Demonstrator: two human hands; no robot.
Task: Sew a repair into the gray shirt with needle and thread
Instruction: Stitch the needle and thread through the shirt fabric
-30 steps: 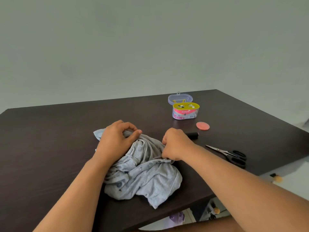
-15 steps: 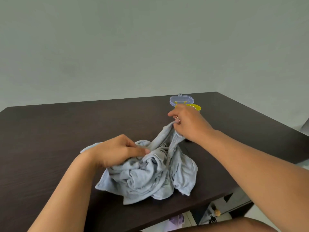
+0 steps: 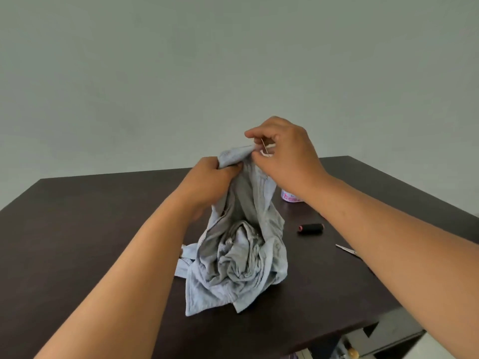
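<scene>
I am seeing one gray shirt (image 3: 241, 257) lifted off the dark surface (image 3: 90, 229), its hem trailing there. My left hand (image 3: 207, 182) is gripping its top edge; at three o'clock, my right hand (image 3: 282, 149) fingers are pinching one needle (image 3: 265, 145).

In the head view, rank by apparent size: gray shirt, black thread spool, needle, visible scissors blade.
1. gray shirt, by far
2. black thread spool
3. scissors blade and needle: both thin slivers, too alike to rank; the scissors are mostly hidden.

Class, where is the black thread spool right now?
Head view: the black thread spool lies on the dark table, right of the gray shirt, beyond the scissors.
</scene>
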